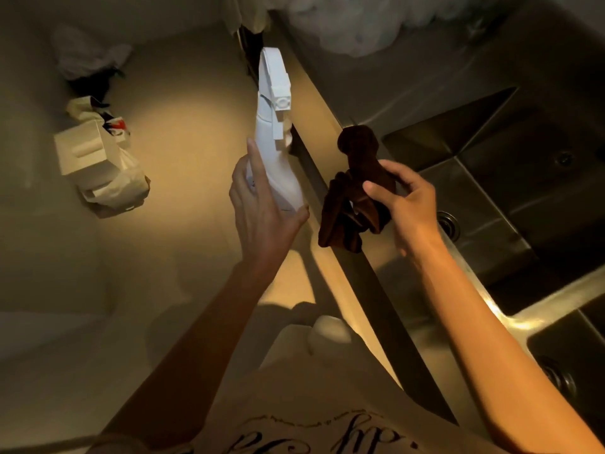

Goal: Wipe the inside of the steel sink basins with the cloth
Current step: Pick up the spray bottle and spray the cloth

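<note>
Near sink basin [569, 348] cut off by right edge, only corner and drain [558, 376] visible; lower body of spray bottle [278, 158] hidden behind left hand [262, 211]; part of cloth [353, 191] hidden under right hand [402, 204]; white heap [343, 24] at far edge blurred, identity unclear

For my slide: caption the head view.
Left hand holds spray bottle; right hand grips brown cloth beside steel sink.
</note>
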Demonstrator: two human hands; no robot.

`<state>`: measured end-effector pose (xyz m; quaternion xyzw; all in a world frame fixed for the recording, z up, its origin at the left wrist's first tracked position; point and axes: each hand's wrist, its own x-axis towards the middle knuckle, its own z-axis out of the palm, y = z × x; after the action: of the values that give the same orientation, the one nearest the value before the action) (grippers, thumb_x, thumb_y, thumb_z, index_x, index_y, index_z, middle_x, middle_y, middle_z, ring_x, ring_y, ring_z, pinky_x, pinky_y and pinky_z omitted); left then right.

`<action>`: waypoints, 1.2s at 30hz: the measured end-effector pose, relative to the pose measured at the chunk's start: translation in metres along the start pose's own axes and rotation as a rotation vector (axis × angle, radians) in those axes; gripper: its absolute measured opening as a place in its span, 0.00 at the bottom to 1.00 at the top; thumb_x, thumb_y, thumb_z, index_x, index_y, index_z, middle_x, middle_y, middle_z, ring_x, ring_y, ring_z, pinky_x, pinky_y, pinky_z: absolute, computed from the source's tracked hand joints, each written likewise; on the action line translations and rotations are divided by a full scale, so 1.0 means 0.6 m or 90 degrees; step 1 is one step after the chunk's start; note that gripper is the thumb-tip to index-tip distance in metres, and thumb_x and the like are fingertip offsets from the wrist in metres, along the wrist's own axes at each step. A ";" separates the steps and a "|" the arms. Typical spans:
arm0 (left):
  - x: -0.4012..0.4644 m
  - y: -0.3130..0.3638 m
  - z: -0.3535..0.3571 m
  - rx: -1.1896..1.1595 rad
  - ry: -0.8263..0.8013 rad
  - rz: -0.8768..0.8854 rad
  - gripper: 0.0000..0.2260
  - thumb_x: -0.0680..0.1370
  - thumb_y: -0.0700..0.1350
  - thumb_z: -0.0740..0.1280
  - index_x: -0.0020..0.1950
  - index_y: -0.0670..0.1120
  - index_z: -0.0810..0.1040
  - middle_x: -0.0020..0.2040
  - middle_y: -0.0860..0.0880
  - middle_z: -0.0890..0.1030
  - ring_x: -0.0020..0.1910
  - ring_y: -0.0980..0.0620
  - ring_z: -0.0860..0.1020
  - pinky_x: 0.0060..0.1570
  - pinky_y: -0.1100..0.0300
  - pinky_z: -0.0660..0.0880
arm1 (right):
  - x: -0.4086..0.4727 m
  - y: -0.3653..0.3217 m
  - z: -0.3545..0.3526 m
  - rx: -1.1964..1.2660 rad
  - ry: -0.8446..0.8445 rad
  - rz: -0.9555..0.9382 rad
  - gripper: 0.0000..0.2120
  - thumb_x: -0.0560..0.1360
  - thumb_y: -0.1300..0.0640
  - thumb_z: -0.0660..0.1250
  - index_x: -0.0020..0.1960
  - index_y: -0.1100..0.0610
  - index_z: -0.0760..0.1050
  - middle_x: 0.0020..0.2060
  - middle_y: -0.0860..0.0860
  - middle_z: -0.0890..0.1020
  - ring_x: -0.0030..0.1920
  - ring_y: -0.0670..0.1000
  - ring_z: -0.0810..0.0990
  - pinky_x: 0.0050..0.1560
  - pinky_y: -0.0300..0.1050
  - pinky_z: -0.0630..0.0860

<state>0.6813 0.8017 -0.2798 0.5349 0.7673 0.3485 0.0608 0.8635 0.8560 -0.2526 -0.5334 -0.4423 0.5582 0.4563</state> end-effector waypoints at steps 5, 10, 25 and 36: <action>0.047 -0.032 0.010 -0.004 -0.013 -0.016 0.57 0.64 0.51 0.79 0.78 0.50 0.40 0.74 0.42 0.59 0.71 0.40 0.62 0.64 0.42 0.70 | 0.058 -0.010 0.025 -0.006 0.015 -0.010 0.18 0.71 0.65 0.72 0.58 0.54 0.78 0.52 0.49 0.81 0.53 0.48 0.82 0.55 0.48 0.80; 0.118 -0.037 0.039 -0.007 -0.013 0.001 0.56 0.64 0.52 0.78 0.78 0.50 0.40 0.74 0.43 0.59 0.71 0.41 0.62 0.63 0.41 0.71 | 0.125 -0.013 0.048 -0.019 0.016 -0.017 0.18 0.72 0.63 0.72 0.60 0.53 0.78 0.52 0.45 0.81 0.53 0.45 0.82 0.49 0.41 0.81; 0.411 0.025 0.153 -0.036 -0.021 0.092 0.57 0.63 0.54 0.78 0.77 0.53 0.39 0.73 0.43 0.60 0.69 0.41 0.63 0.62 0.42 0.72 | 0.389 -0.097 0.069 0.018 0.066 -0.033 0.18 0.70 0.63 0.72 0.57 0.48 0.78 0.51 0.42 0.81 0.47 0.38 0.83 0.38 0.32 0.78; 0.545 0.056 0.225 -0.083 -0.107 0.191 0.56 0.64 0.53 0.77 0.78 0.50 0.40 0.72 0.41 0.61 0.68 0.42 0.64 0.63 0.44 0.70 | 0.486 -0.114 0.070 0.044 0.157 -0.066 0.17 0.70 0.64 0.73 0.55 0.47 0.79 0.52 0.45 0.82 0.51 0.45 0.83 0.46 0.40 0.81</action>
<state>0.6328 1.1536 -0.2694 0.6657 0.6466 0.3569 0.1069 0.8200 1.1548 -0.2395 -0.5585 -0.3905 0.4785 0.5537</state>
